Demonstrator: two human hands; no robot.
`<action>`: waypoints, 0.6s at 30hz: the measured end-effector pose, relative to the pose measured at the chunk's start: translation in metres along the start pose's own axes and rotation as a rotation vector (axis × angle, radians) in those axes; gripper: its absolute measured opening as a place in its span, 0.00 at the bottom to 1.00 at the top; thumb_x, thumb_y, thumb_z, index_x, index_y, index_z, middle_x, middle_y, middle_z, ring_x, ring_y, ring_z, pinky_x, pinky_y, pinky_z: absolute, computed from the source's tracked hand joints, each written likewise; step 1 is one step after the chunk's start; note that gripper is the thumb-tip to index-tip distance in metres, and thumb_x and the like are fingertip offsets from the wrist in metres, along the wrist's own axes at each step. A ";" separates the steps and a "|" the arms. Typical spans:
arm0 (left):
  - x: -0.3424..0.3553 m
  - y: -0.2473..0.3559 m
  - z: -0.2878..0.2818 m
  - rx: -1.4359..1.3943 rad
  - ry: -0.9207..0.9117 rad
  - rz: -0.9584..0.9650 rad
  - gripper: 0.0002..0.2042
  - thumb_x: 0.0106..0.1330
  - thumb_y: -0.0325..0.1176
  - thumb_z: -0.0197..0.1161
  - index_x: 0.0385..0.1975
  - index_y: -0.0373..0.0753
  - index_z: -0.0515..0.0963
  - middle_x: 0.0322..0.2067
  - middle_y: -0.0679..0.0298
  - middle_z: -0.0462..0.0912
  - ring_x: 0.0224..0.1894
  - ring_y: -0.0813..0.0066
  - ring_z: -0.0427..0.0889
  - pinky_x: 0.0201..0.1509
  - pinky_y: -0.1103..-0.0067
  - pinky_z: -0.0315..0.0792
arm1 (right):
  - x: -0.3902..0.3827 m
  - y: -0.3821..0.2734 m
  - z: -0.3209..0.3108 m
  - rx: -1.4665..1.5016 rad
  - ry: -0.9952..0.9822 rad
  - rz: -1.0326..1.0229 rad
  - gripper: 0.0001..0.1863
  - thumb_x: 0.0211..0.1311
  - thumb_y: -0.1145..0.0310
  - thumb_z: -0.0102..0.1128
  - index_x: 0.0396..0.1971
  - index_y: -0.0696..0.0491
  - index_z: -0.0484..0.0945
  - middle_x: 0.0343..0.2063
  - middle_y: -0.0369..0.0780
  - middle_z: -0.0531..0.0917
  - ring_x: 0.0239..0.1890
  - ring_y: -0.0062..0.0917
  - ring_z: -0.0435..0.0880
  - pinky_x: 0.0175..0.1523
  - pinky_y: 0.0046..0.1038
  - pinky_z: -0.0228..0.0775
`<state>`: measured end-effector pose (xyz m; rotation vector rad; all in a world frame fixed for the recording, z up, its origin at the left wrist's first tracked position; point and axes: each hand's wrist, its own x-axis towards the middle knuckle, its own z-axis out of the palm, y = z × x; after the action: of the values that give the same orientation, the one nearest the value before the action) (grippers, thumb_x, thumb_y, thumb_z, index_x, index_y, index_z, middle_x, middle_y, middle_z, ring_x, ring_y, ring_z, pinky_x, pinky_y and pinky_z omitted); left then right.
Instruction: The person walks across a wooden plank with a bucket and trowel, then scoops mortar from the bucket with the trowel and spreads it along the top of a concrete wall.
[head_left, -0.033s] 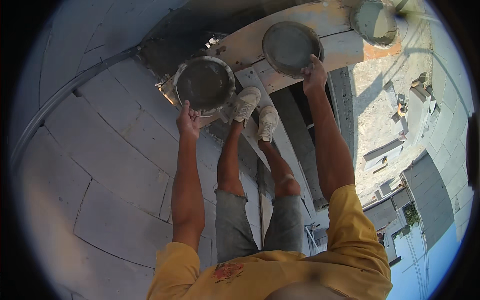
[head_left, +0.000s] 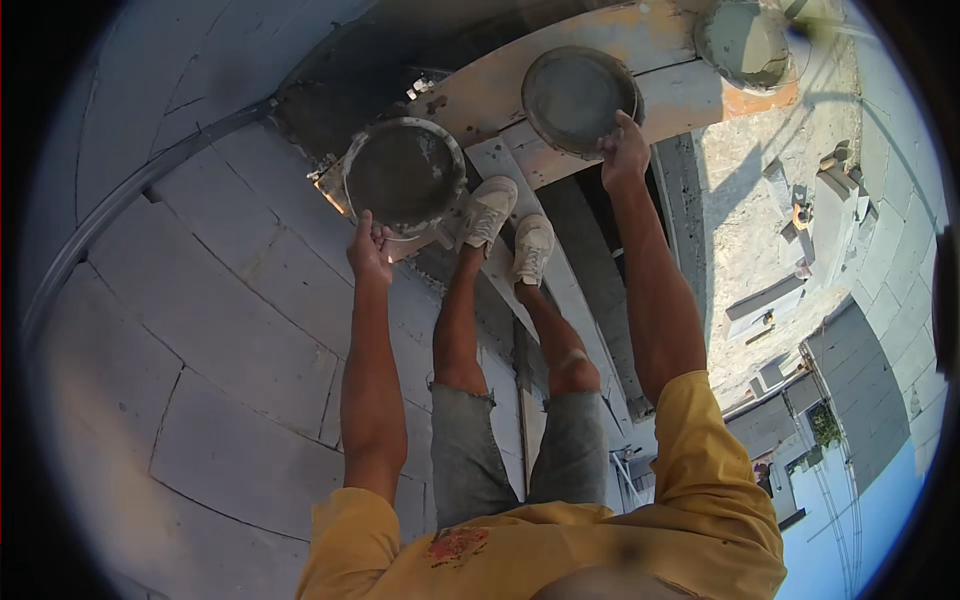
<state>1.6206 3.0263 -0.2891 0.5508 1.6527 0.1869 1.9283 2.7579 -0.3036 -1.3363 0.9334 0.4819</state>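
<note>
My left hand [head_left: 371,250] is closed on the thin wire handle of a round bucket [head_left: 404,172] at the bucket's near edge. Dark grey, wet-looking cement mix lies inside, and dried mix crusts the rim. My right hand [head_left: 625,152] has its fingers curled at the near right rim of a second bucket [head_left: 578,98], which also holds grey mix; exactly what the fingers grip there is hard to make out. This second bucket appears over wide, stained planks [head_left: 665,100]. A third bucket [head_left: 743,45] with grey contents stands farther right on them.
My shoes [head_left: 490,212] are on narrow boards [head_left: 570,285], with a dark gap [head_left: 600,235] to their right. A grey block wall [head_left: 250,400] rises along the left. Far below at right lies sunlit ground [head_left: 740,230] with scattered blocks and boards.
My left hand and its bucket have shifted very slightly left and toward me. Pale patches now show on the mix in that bucket. Both hands keep their hold.
</note>
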 end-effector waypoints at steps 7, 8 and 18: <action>-0.080 0.011 -0.063 0.411 0.082 -0.066 0.33 0.63 0.43 0.59 0.66 0.49 0.50 0.63 0.57 0.59 0.63 0.56 0.61 0.63 0.58 0.58 | -0.009 -0.031 -0.118 -0.662 0.453 -0.110 0.31 0.53 0.72 0.58 0.59 0.56 0.63 0.42 0.43 0.78 0.42 0.28 0.78 0.43 0.32 0.71; -0.104 0.012 -0.074 0.515 0.062 -0.100 0.34 0.64 0.43 0.59 0.66 0.49 0.48 0.62 0.56 0.59 0.63 0.56 0.62 0.62 0.59 0.59 | -0.027 -0.036 -0.147 -0.679 0.393 -0.138 0.30 0.53 0.71 0.58 0.59 0.55 0.64 0.42 0.44 0.78 0.44 0.30 0.78 0.45 0.31 0.71; -0.298 -0.008 -0.153 1.202 -0.351 -0.374 0.40 0.60 0.60 0.55 0.67 0.45 0.50 0.63 0.54 0.60 0.60 0.52 0.65 0.56 0.53 0.65 | -0.400 -0.035 -0.293 -0.806 0.014 0.633 0.55 0.52 0.38 0.58 0.67 0.60 0.43 0.66 0.56 0.52 0.68 0.43 0.53 0.69 0.39 0.48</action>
<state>1.4897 2.9134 -0.0023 1.0538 1.3480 -1.1845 1.6417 2.5529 0.0474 -1.7304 1.2354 1.4494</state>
